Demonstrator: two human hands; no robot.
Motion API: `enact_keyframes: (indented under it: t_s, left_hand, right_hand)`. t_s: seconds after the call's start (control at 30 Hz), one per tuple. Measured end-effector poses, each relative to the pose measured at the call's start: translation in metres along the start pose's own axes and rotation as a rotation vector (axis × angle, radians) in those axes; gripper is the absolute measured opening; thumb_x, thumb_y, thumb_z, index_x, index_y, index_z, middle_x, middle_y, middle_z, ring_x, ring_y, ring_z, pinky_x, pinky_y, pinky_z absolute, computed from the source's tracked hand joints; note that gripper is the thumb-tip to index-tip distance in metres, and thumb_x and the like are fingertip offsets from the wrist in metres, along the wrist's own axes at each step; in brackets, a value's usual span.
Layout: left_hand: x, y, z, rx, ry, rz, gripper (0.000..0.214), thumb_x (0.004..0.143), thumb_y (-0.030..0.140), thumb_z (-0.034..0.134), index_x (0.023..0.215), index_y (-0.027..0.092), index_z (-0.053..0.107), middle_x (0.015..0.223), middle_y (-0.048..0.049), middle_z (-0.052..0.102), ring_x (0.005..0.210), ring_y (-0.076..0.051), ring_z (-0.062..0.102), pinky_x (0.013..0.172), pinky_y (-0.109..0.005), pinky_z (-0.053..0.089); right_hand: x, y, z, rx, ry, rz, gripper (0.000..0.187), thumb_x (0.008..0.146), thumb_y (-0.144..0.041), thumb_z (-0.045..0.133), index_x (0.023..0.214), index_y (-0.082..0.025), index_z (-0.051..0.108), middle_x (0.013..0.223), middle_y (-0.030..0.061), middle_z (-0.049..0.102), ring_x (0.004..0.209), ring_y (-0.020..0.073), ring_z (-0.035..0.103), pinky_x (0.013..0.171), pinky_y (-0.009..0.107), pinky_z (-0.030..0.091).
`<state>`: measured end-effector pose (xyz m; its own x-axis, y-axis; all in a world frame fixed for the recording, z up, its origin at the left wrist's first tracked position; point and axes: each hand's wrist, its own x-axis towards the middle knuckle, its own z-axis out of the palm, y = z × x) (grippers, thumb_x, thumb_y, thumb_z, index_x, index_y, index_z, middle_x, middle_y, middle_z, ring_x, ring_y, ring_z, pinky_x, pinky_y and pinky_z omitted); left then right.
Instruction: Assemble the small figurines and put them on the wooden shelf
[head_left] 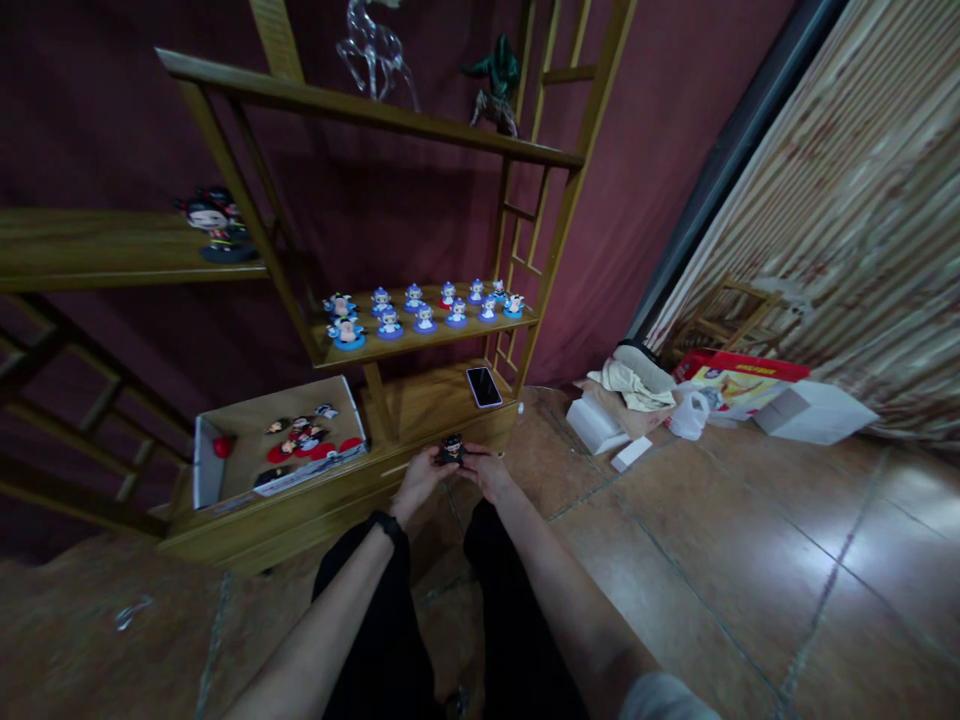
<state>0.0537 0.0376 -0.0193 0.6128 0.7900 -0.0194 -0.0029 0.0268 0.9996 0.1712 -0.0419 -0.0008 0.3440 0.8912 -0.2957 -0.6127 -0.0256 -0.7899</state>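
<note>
A small dark figurine (451,450) with black hair is held upright between my two hands, just in front of the cabinet's drawer. My left hand (421,474) grips it from the left, and my right hand (484,470) from the right, fingers closed at its base. To the left, an open cardboard box (247,430) rests on the low cabinet top with several red and black figurines (302,437) in it. Above my hands, several small blue and purple figurines (424,319) stand in two rows on a wooden shelf (420,345).
A phone (484,387) lies on the cabinet top. On the left shelf stand black-haired figurines (214,222). Higher up are a clear deer statue (377,50) and a green statue (499,80). White boxes (596,425), a plastic bag (688,414) and a red box (739,375) lie on the floor.
</note>
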Motion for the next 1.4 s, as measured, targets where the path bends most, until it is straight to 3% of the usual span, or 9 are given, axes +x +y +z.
enact_keyframes:
  t_s: [0.3, 0.7, 0.93, 1.4]
  left_hand:
    - [-0.002, -0.002, -0.019, 0.263, -0.001, -0.001, 0.027, 0.053, 0.025, 0.072, 0.075, 0.012, 0.063, 0.074, -0.0040, 0.065, 0.072, -0.019, 0.060, 0.069, -0.030, 0.046]
    - [-0.021, 0.003, -0.015, -0.057, 0.073, -0.119, 0.028, 0.052, 0.022, 0.072, 0.077, 0.012, 0.063, 0.074, -0.0044, 0.066, 0.072, -0.018, 0.060, 0.071, -0.030, 0.044]
    - [-0.023, 0.001, -0.012, -0.111, 0.125, -0.138, 0.026, 0.059, 0.028, 0.068, 0.078, 0.011, 0.064, 0.077, -0.0066, 0.067, 0.071, -0.017, 0.059, 0.066, -0.028, 0.044]
    - [-0.022, 0.008, -0.011, -0.113, 0.179, -0.143, 0.022, 0.055, 0.021, 0.067, 0.075, 0.014, 0.067, 0.073, -0.0046, 0.067, 0.065, -0.015, 0.058, 0.058, -0.024, 0.041]
  right_hand:
    - [0.002, 0.004, 0.007, -0.063, -0.009, 0.078, 0.030, 0.049, -0.012, 0.072, 0.077, -0.015, 0.062, 0.078, 0.0042, 0.069, 0.074, 0.0175, 0.065, 0.075, 0.035, 0.052]
    - [0.003, 0.010, 0.010, -0.153, 0.009, 0.085, 0.030, 0.050, -0.010, 0.072, 0.078, -0.016, 0.062, 0.075, 0.0019, 0.068, 0.068, 0.0145, 0.064, 0.069, 0.031, 0.053]
    - [-0.001, 0.008, 0.013, -0.190, 0.007, 0.083, 0.030, 0.048, -0.012, 0.073, 0.076, -0.016, 0.063, 0.076, 0.0018, 0.068, 0.069, 0.0146, 0.064, 0.069, 0.031, 0.052]
    - [0.001, 0.014, 0.015, -0.203, 0.002, 0.048, 0.027, 0.047, -0.012, 0.070, 0.072, -0.016, 0.063, 0.074, -0.0004, 0.067, 0.067, 0.0125, 0.062, 0.065, 0.026, 0.050]
